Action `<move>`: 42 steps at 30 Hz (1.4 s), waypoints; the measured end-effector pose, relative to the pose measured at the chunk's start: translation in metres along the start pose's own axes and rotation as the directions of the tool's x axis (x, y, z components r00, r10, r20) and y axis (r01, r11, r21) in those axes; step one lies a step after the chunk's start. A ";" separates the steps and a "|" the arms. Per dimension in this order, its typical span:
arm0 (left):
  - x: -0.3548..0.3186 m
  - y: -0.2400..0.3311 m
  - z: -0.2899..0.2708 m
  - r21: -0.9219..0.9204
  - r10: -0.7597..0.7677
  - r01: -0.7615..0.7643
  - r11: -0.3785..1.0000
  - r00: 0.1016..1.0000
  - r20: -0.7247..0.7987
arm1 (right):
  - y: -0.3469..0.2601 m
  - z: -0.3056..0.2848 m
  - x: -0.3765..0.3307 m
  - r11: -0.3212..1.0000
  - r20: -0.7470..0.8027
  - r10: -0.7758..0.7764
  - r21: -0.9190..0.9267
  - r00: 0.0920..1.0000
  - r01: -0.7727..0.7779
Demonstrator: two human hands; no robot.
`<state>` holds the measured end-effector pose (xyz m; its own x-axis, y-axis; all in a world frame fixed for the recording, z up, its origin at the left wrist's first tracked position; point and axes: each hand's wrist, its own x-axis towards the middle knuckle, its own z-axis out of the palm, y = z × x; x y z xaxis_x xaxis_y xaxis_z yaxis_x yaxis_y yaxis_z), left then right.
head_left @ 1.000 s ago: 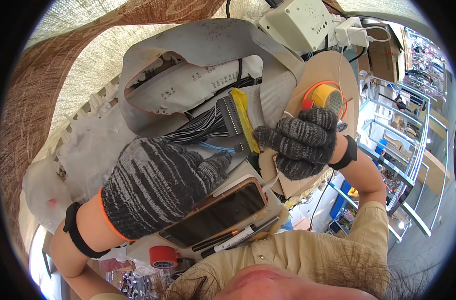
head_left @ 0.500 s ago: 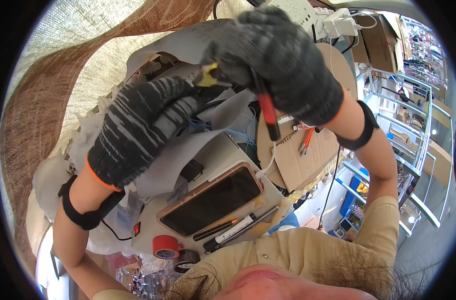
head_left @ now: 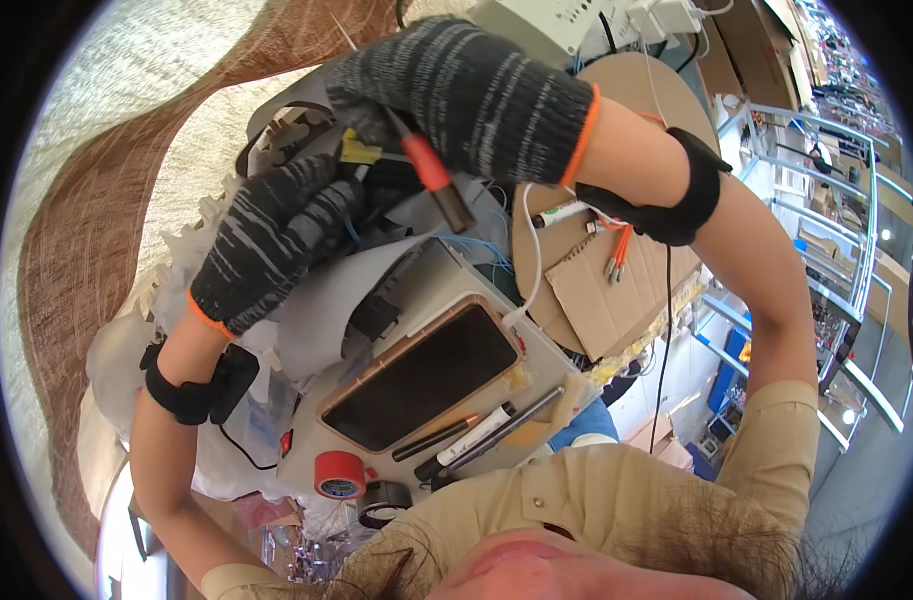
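Observation:
My left hand (head_left: 276,240), in a dark knit glove with an orange cuff, grips a bundle of wires and a yellow-tagged part (head_left: 358,150) inside an opened grey device (head_left: 306,320). Just above it my right hand (head_left: 466,95), gloved the same way, holds a tool with a red and dark handle (head_left: 438,185); the handle points down to the right and the tip is hidden among the wires. Both hands are close together over the same spot. Black bands wrap both wrists.
A phone in a brown case (head_left: 426,375) lies on a grey box, with pens and a marker (head_left: 476,435) beside it. Red tape roll (head_left: 338,474) and black tape roll (head_left: 384,500) sit lower left. A cardboard disc (head_left: 616,290) holds another marker and orange-wired probes. White equipment stands behind.
My right hand left the yellow-and-red tape on the cardboard disc, picked up the red-handled tool and moved left over the wires. My left hand shifted up and closed on the wire bundle.

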<state>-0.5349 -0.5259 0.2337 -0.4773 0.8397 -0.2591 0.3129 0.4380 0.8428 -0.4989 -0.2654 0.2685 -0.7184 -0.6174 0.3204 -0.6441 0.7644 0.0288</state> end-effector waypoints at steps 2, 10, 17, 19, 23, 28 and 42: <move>-0.003 -0.018 -0.001 0.179 0.243 -0.223 0.958 0.965 -0.100 | 0.000 -0.010 -0.009 1.000 0.000 0.018 -0.024 1.000 -0.018; -0.038 0.019 -0.012 -0.084 -0.068 0.039 0.996 0.927 -0.370 | -0.005 -0.083 -0.092 0.748 0.076 0.503 0.461 0.861 -0.478; -0.063 0.071 -0.003 0.358 0.272 -0.208 0.910 0.952 -0.138 | -0.065 -0.124 -0.223 0.672 0.163 0.602 0.425 0.782 -0.606; -0.074 0.070 -0.001 0.199 0.241 -0.238 0.951 0.971 0.010 | -0.087 -0.130 -0.225 0.683 0.257 0.574 0.374 0.778 -0.628; -0.074 0.105 0.011 0.847 -0.206 -0.055 0.529 0.960 0.191 | -0.128 -0.121 -0.234 0.646 0.290 0.558 0.436 0.778 -0.626; -0.046 0.098 0.019 0.904 -0.217 -0.151 0.399 0.943 0.253 | -0.160 -0.117 -0.243 0.533 0.394 0.549 0.515 0.738 -0.671; -0.077 0.059 0.004 0.715 0.083 -0.142 0.684 0.990 0.117 | -0.177 -0.100 -0.190 0.636 0.417 0.522 0.391 0.744 -0.666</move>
<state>-0.4763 -0.5630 0.3013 -0.3503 0.9050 -0.2412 0.8693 0.4100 0.2759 -0.2223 -0.2644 0.2967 -0.9803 -0.1375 -0.1417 -0.0339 0.8243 -0.5651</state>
